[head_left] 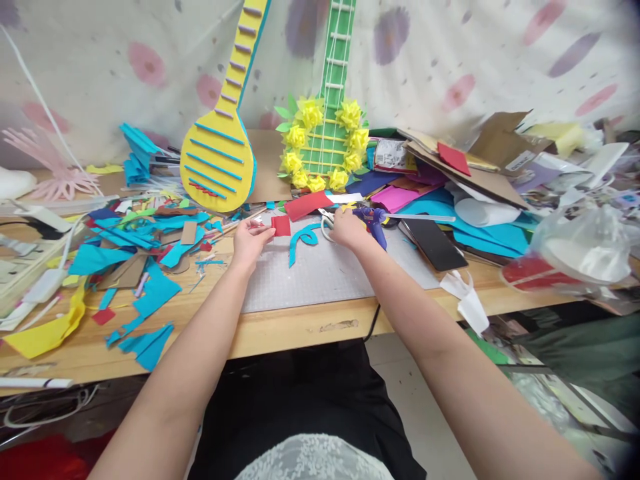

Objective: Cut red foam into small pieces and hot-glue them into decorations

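My left hand (pixel 249 238) pinches a small red paper piece (pixel 281 226) over the left part of the grey cutting mat (pixel 295 287). Farther right, my right hand (pixel 349 227) is closed around the pale handles of a pair of scissors (pixel 326 225), its fingers partly hidden. A longer red strip (pixel 307 206) lies just beyond the scissors, with a white strip (pixel 346 198) at its right end. Between my hands a curled blue paper strip (pixel 301 244) rests on the mat. Beside my right hand is a purple glue gun (pixel 376 230) with a clear glue stick (pixel 425 218).
A yellow paper guitar (pixel 217 160) and a green one with yellow flowers (pixel 325 143) lean at the back. Blue paper scraps (pixel 155 290) litter the left. On the right are a phone (pixel 434 244), stacked paper and cardboard (pixel 465 173), and a plastic-covered red tub (pixel 535 275).
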Motion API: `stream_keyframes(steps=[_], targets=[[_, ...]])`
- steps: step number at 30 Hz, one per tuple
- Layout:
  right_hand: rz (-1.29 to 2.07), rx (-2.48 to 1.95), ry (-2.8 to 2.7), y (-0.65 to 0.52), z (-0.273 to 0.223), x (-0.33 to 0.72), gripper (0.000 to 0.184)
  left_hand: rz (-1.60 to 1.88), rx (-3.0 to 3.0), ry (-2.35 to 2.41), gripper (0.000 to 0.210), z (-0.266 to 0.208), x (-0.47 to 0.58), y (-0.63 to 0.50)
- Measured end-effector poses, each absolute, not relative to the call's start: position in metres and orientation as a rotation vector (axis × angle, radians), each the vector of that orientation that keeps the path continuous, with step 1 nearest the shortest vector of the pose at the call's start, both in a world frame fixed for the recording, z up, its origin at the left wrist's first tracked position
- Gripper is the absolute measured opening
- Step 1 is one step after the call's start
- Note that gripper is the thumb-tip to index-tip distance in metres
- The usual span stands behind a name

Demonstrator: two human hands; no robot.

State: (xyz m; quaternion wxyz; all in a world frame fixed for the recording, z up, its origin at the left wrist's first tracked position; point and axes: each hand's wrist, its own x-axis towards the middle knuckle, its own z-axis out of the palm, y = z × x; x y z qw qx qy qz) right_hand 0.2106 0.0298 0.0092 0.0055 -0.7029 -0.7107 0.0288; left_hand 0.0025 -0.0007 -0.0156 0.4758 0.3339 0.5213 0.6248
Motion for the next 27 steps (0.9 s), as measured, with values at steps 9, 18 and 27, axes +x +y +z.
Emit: stream_keyframes(steps=[9,18,27], targets=[[0.282,-2.311,-2.39,0.044,0.033,0.213,0.033,1.525,0.821,1.273,0.04,-0.024,0.001,0.003],[0.895,-2.018,-2.396,0.03,0.041,0.254,0.028,1.547,0.555,1.205,0.035,-0.015,0.002,0.002],[1.095,-2.093,-2.393,0.014,0.093,0.256,0.049,1.598,0.503,1.189,0.037,-0.016,0.001,0.003]])
